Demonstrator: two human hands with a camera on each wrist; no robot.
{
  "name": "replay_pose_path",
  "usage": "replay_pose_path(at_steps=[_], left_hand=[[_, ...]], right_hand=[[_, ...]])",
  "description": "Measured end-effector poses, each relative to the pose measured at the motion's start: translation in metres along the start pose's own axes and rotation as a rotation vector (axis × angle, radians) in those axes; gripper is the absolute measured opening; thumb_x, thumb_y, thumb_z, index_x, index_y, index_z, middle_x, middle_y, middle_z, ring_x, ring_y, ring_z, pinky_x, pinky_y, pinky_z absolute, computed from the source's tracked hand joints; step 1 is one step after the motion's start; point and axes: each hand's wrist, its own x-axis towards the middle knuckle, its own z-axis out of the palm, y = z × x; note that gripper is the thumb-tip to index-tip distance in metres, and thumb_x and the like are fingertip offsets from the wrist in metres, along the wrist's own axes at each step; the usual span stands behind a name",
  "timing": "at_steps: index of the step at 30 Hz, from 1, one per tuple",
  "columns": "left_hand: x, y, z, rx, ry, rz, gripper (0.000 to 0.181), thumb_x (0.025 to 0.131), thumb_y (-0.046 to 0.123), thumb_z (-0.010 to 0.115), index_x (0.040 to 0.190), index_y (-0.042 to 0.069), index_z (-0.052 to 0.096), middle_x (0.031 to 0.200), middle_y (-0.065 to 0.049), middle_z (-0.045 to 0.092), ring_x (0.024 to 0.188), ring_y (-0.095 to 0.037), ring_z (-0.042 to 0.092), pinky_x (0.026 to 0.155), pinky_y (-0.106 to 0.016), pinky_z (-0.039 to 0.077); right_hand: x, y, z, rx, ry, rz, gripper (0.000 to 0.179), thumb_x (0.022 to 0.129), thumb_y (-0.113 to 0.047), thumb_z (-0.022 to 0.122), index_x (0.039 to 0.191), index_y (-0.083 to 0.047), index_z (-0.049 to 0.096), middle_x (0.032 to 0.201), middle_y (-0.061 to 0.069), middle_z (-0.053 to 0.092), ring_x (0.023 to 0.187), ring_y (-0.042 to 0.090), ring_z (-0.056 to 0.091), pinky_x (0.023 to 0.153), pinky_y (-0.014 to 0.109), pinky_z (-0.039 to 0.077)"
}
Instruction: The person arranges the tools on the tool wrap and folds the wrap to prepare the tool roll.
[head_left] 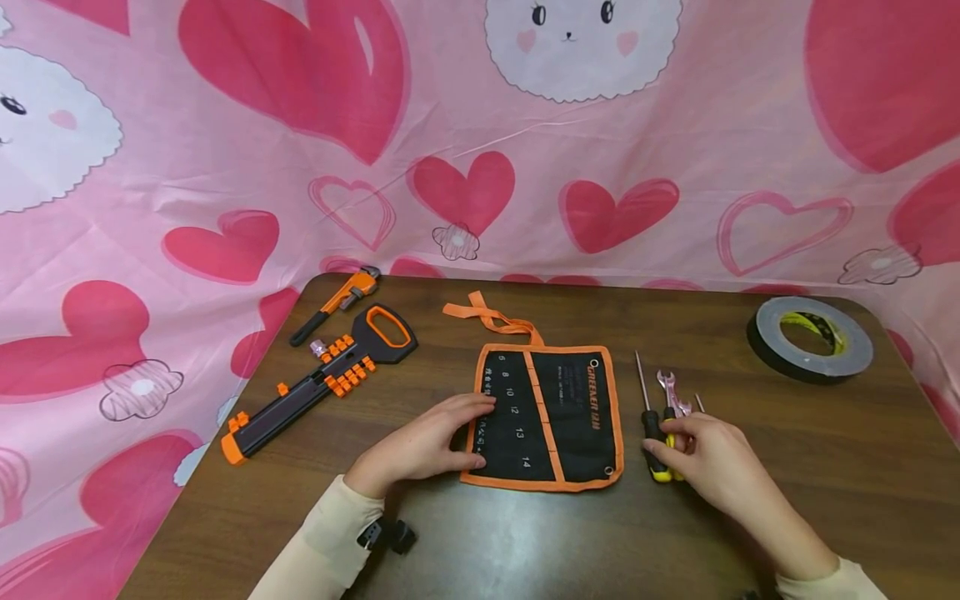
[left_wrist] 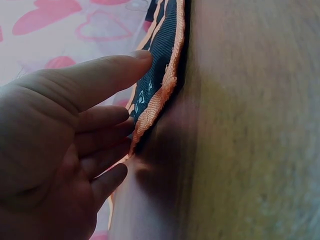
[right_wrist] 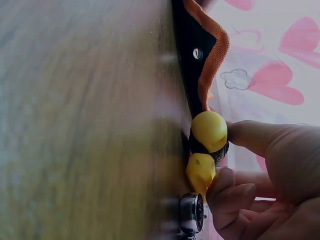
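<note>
A black tool pouch with orange trim (head_left: 577, 417) lies flat at the table's middle, size numbers printed on its pockets. My left hand (head_left: 423, 439) rests at its left edge, fingers relaxed and fingertips on the fabric; the left wrist view shows the thumb over the orange border (left_wrist: 175, 65). My right hand (head_left: 708, 458) pinches the handles of two black-and-yellow screwdrivers (head_left: 650, 425) just right of the pouch. Their yellow ends (right_wrist: 210, 131) show in the right wrist view, beside a shiny metal tool end (right_wrist: 191, 214). A chrome open-end wrench (head_left: 667, 390) lies beyond that hand, partly hidden.
At the left lie a black rack with orange clips (head_left: 307, 396) and an orange pipe wrench (head_left: 341, 302). A roll of tape (head_left: 772, 337) sits at the back right. An orange tie strap (head_left: 498, 321) trails behind the pouch. Heart-patterned cloth (head_left: 525, 150) hangs behind the table.
</note>
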Motion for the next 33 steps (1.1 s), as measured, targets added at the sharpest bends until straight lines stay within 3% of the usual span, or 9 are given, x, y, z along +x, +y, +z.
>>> replay_pose_path(at_steps=[9,17,26,33], left_hand=[[-0.0001,-0.0007,0.0007,-0.002,0.006,0.002,0.073,0.098,0.034,0.082,0.16,0.012,0.052,0.17,-0.004,0.046,0.161,-0.027,0.039,0.13,-0.055,0.036],[-0.0001,-0.0004,0.0008,-0.003,0.012,-0.004,0.072,0.098,0.035,0.081,0.16,0.012,0.053,0.17,-0.004,0.047,0.16,-0.028,0.039,0.13,-0.055,0.036],[-0.0003,-0.0013,0.0011,-0.011,0.011,-0.014,0.071,0.099,0.035,0.08,0.16,0.013,0.053,0.17,-0.004,0.046,0.16,-0.028,0.039,0.13,-0.056,0.035],[0.0004,-0.0003,0.001,-0.003,0.009,-0.007,0.071,0.099,0.036,0.08,0.16,0.012,0.053,0.17,-0.004,0.047,0.16,-0.028,0.04,0.13,-0.056,0.035]], right_hand=[[0.0029,-0.0008,-0.0005,-0.016,-0.026,-0.009,0.036,0.088,-0.031,0.091,0.1,0.002,0.083,0.072,-0.002,0.056,0.071,0.015,0.047,0.061,0.028,0.034],[0.0048,-0.0013,-0.0002,-0.002,-0.042,0.044,0.034,0.09,-0.032,0.089,0.094,0.001,0.083,0.07,-0.002,0.055,0.07,0.016,0.048,0.06,0.028,0.033],[0.006,-0.0006,0.0016,-0.005,-0.035,0.046,0.034,0.09,-0.036,0.089,0.092,-0.003,0.083,0.07,-0.002,0.055,0.07,0.016,0.048,0.06,0.028,0.034],[0.0084,0.0015,-0.0011,0.019,-0.091,0.114,0.035,0.092,-0.037,0.086,0.094,-0.001,0.083,0.073,0.001,0.059,0.072,0.017,0.051,0.061,0.031,0.038]])
